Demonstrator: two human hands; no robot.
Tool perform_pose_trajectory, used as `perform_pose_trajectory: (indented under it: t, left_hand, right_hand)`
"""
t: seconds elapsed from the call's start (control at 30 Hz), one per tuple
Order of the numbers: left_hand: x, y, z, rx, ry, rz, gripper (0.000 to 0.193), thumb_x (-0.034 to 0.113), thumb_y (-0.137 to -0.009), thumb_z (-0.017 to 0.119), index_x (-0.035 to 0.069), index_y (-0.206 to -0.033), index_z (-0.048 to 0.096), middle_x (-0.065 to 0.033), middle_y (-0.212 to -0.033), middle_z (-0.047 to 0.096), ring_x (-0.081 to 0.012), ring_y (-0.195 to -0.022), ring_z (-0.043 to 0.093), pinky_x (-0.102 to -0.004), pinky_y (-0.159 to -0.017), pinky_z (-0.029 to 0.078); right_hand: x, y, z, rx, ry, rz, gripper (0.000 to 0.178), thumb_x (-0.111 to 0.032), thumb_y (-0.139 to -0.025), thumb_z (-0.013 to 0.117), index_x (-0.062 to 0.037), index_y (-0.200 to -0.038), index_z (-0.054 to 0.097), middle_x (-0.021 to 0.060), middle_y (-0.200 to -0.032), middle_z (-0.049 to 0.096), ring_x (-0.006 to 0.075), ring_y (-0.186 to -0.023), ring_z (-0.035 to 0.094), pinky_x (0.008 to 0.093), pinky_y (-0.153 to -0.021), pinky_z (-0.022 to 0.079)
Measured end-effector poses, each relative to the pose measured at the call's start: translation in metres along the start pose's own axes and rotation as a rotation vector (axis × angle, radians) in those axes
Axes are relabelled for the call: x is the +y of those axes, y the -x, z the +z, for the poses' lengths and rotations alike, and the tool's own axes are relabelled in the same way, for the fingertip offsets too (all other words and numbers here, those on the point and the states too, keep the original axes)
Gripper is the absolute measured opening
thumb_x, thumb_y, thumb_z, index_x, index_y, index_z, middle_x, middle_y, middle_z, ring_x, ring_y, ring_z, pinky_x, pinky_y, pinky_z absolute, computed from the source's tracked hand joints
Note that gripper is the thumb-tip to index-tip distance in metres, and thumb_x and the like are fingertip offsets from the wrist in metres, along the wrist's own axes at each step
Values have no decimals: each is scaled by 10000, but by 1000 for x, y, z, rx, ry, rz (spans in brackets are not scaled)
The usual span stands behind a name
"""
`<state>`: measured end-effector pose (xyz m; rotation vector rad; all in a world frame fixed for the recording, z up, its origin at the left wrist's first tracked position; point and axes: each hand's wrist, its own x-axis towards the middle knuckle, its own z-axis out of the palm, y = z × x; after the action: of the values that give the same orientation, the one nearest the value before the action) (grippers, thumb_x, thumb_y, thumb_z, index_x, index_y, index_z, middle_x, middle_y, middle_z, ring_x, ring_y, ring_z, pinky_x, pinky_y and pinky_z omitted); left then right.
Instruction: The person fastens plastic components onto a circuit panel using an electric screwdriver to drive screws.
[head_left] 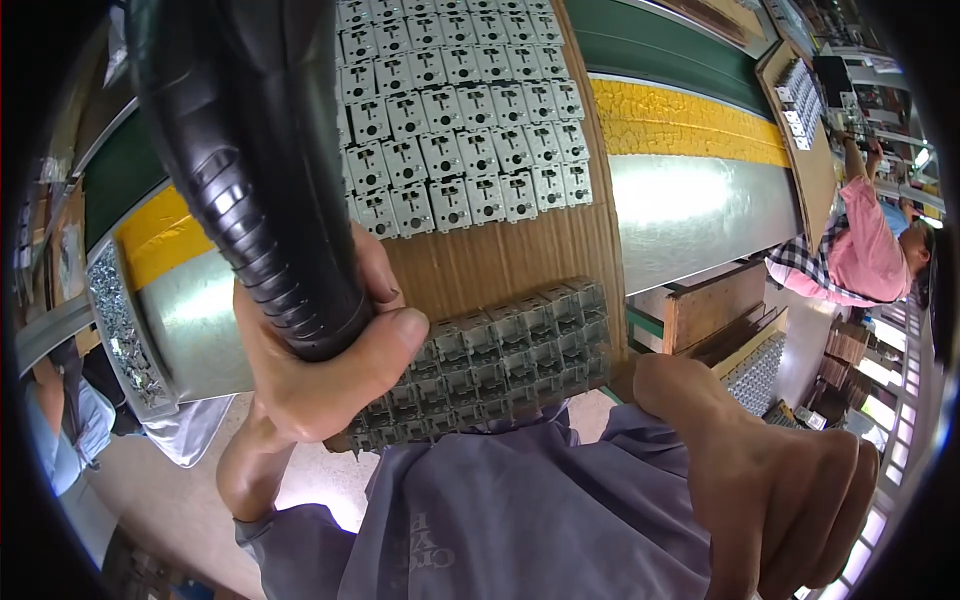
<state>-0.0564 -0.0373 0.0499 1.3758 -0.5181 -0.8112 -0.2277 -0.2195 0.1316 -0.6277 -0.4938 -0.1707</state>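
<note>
My left hand (320,390) is wrapped round the ribbed grip of a black hand-held tool (265,190), which reaches up past the top edge; its working end is out of view. Rows of small flat silver metal parts (445,150) lie on a brown cardboard sheet (480,262) beyond that hand. Closer to my body, several rows of darker, box-like metal parts (510,355) stand packed at the sheet's near edge, beside my left thumb. At the lower right, my right hand (775,480) is raised apart from the parts, its fingers curled in; whatever they hold, if anything, is hidden.
A clear bin of small screws (130,325) stands at the left. Yellow tape (690,122) runs along the metal bench top (700,210) beside a green strip (660,45). Another person in a pink top (870,240) works at the right near a board of parts (800,105).
</note>
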Motion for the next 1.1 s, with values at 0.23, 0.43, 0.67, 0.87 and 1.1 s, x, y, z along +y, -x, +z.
perform_pose_trajectory:
  t: [0.23,0.43,0.67,0.87,1.1]
  left_hand:
    - [-2,1,-7,8,-5,-23,278,91,-736,667,73,-897,441,-33,-577,518,-152,-508,544,-324,-653,463]
    - [14,-8,3,-152,4,-29,285,-18,-695,749,38,-918,581,-25,-685,603,-110,-601,586,-255,-554,460]
    - [24,-28,51,-377,-533,367,429,178,-746,702,3,-1096,528,-150,-822,625,-343,-779,662,-458,-681,541]
    - [10,3,-37,3,-1082,550,478,293,-724,873,30,-1041,629,-111,-877,704,-245,-782,715,-358,-684,599]
    - [-26,2,-74,75,-1209,269,600,282,-705,893,51,-1129,538,-114,-766,663,-214,-572,641,-329,-532,535]
  right_hand:
    - [31,1,-10,352,424,34,430,-16,-744,617,-24,-974,254,79,-572,489,181,-505,513,405,-707,607]
    - [52,-37,-51,565,788,13,833,-155,-708,754,41,-1325,230,99,-674,590,227,-619,612,393,-629,585]
    - [28,-52,-61,457,867,71,1052,-149,-747,786,40,-1531,109,90,-685,584,206,-514,593,292,-506,510]
    - [-21,-7,-110,733,1684,274,887,-47,-724,794,-11,-1493,352,66,-775,611,90,-613,570,220,-552,454]
    - [2,24,-138,260,1938,467,804,-67,-696,838,-50,-1414,476,169,-897,725,278,-747,728,335,-709,570]
